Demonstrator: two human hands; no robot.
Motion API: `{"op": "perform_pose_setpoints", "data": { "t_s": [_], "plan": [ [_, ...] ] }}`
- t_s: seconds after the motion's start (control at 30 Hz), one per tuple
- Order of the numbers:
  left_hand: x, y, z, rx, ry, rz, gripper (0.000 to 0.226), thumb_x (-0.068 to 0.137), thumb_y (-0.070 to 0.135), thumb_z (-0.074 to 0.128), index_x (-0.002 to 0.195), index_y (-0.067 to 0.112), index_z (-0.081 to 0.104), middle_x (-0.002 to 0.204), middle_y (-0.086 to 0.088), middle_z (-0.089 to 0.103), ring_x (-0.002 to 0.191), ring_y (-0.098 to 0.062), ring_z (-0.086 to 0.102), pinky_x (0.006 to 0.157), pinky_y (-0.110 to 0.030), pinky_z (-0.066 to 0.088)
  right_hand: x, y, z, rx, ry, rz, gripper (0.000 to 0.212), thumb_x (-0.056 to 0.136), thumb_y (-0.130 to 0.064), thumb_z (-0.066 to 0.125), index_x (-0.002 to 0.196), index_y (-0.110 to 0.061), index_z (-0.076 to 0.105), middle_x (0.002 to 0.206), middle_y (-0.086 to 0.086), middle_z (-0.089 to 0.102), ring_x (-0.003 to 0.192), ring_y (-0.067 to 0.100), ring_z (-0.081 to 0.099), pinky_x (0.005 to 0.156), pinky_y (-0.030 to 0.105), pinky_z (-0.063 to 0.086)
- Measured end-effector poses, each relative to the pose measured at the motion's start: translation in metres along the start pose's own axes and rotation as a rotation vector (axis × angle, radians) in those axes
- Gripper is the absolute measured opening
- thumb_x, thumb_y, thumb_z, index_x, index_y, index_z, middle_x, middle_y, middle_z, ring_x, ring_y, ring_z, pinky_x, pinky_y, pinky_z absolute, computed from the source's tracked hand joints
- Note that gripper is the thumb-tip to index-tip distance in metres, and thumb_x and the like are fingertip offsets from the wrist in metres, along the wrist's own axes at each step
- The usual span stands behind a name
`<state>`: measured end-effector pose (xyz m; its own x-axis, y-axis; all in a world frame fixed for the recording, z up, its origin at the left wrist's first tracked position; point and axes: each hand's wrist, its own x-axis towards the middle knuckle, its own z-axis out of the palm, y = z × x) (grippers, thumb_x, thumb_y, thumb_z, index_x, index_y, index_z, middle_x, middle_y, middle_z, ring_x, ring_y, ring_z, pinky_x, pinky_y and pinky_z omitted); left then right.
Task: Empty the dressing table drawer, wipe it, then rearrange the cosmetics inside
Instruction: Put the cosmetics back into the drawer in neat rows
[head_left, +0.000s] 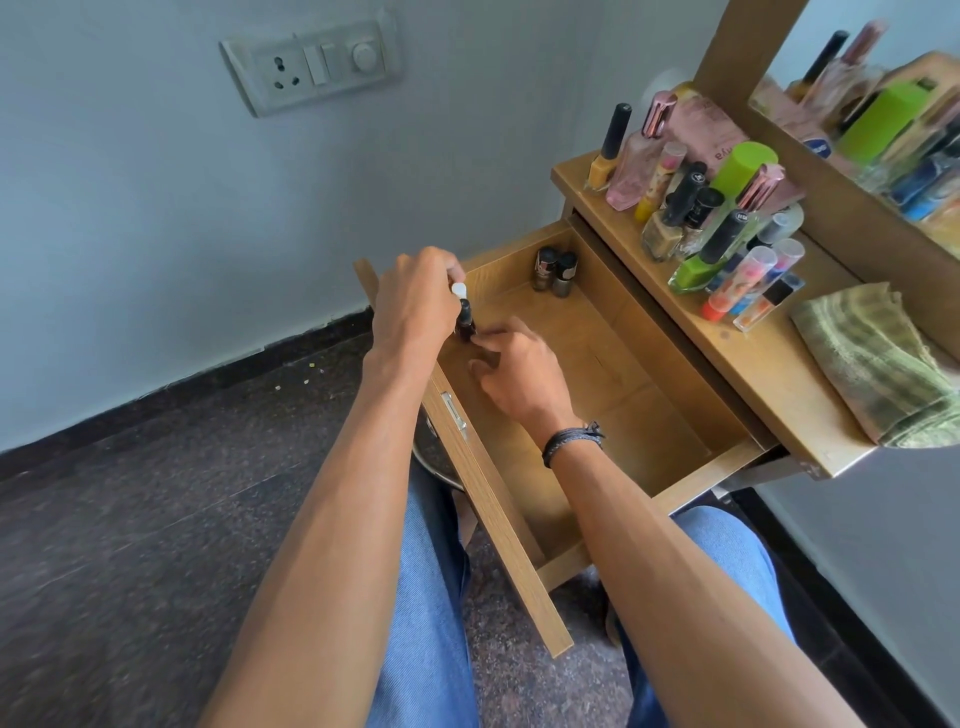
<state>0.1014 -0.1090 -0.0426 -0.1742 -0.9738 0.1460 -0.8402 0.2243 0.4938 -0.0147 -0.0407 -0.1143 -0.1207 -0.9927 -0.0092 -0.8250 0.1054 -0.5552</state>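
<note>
the right hand's (519, 376) fingertips are smeared by motion blur where they meet the foot of a small dark glass bottle with a white tip (465, 325), so whether they pinch it or only touch it cannot be told. the bottle's top is partly hidden under the left hand (413, 312), whose fingers curl down and clamp on that white end. the bottle stands upright at the near left corner of the open light-wood drawer (623, 374), against the front panel. the left wrist arches over the drawer's front edge; the right forearm reaches in from the near side, knuckles up. two small dark-capped nail polish bottles (554, 270) stand together in the far left corner. a crowd of mixed cosmetic bottles (701, 208) and a folded green striped cloth (878, 364) sit on the wooden dressing table top (753, 374), which is cut off at the right.
</note>
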Motion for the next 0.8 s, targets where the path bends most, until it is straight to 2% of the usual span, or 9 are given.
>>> {"op": "perform_pose_setpoints", "data": {
  "t_s": [0.1, 0.4, 0.47, 0.53, 0.6, 0.7, 0.73, 0.8],
  "plan": [
    [0.0, 0.0, 0.0, -0.005, 0.017, 0.007, 0.018, 0.094, 0.006, 0.067, 0.109, 0.013, 0.076, 0.106, -0.009, 0.076, 0.09, -0.024, 0.073, 0.054, -0.019, 0.045, 0.0, 0.0, 0.0, -0.002, 0.0, 0.002, 0.036, 0.095, -0.024, 0.067, 0.131, -0.021, 0.069, 0.133, -0.002, 0.059, 0.118, 0.026, 0.055, 0.094, 0.035, 0.048],
    [0.005, -0.004, 0.001, -0.098, 0.056, -0.077, 0.019, 0.091, 0.002, 0.063, 0.1, 0.013, 0.077, 0.1, -0.004, 0.077, 0.087, -0.018, 0.073, 0.053, -0.014, 0.041, 0.001, 0.0, -0.001, 0.006, 0.008, 0.019, 0.032, 0.095, -0.021, 0.068, 0.126, -0.016, 0.072, 0.127, 0.002, 0.059, 0.112, 0.027, 0.059, 0.093, 0.035, 0.05],
    [0.005, -0.004, 0.0, -0.124, 0.067, -0.093, 0.019, 0.093, 0.003, 0.061, 0.099, 0.013, 0.077, 0.1, -0.002, 0.077, 0.085, -0.018, 0.073, 0.058, -0.02, 0.049, -0.002, -0.002, -0.005, 0.027, 0.031, 0.028, 0.026, 0.095, -0.017, 0.065, 0.118, -0.016, 0.076, 0.121, 0.003, 0.06, 0.105, 0.026, 0.061, 0.089, 0.036, 0.053],
    [0.004, -0.005, 0.0, -0.14, 0.076, -0.092, 0.02, 0.093, 0.005, 0.06, 0.097, 0.015, 0.077, 0.099, 0.0, 0.077, 0.082, -0.016, 0.072, 0.061, -0.024, 0.053, -0.009, -0.004, -0.012, 0.087, 0.089, 0.044, 0.021, 0.094, -0.011, 0.062, 0.106, -0.017, 0.078, 0.112, 0.002, 0.062, 0.097, 0.022, 0.062, 0.085, 0.038, 0.056],
    [0.001, -0.005, -0.002, -0.166, 0.072, -0.084, 0.019, 0.094, 0.006, 0.06, 0.097, 0.016, 0.077, 0.099, 0.002, 0.076, 0.078, -0.012, 0.068, 0.061, -0.022, 0.052, -0.021, -0.004, -0.023, 0.144, 0.173, 0.069, 0.017, 0.093, -0.01, 0.064, 0.099, -0.017, 0.079, 0.107, -0.001, 0.063, 0.089, 0.017, 0.063, 0.08, 0.037, 0.058],
    [-0.002, 0.001, -0.009, -0.259, 0.103, -0.079, 0.022, 0.091, 0.006, 0.06, 0.093, 0.02, 0.078, 0.091, 0.004, 0.075, 0.08, -0.011, 0.067, 0.077, -0.03, 0.057, -0.041, -0.003, -0.05, 0.167, 0.317, 0.063, 0.012, 0.093, -0.016, 0.068, 0.093, -0.017, 0.08, 0.1, -0.007, 0.065, 0.081, 0.01, 0.063, 0.071, 0.024, 0.052],
    [-0.003, 0.006, -0.013, -0.303, 0.116, -0.078, 0.023, 0.09, 0.006, 0.06, 0.091, 0.022, 0.078, 0.089, 0.006, 0.075, 0.082, -0.01, 0.068, 0.081, -0.029, 0.057, -0.048, -0.002, -0.061, 0.178, 0.377, 0.069, 0.012, 0.092, -0.017, 0.068, 0.09, -0.019, 0.079, 0.097, -0.009, 0.065, 0.079, 0.008, 0.063, 0.069, 0.02, 0.048],
    [-0.009, 0.027, -0.02, -0.401, 0.123, -0.064, 0.024, 0.089, 0.007, 0.061, 0.091, 0.026, 0.077, 0.087, 0.011, 0.073, 0.082, -0.003, 0.067, 0.072, -0.014, 0.052, -0.06, 0.002, -0.085, 0.206, 0.515, 0.085, 0.011, 0.091, -0.02, 0.069, 0.086, -0.021, 0.079, 0.093, -0.01, 0.066, 0.077, 0.006, 0.063, 0.069, 0.02, 0.048]
  ]
}}
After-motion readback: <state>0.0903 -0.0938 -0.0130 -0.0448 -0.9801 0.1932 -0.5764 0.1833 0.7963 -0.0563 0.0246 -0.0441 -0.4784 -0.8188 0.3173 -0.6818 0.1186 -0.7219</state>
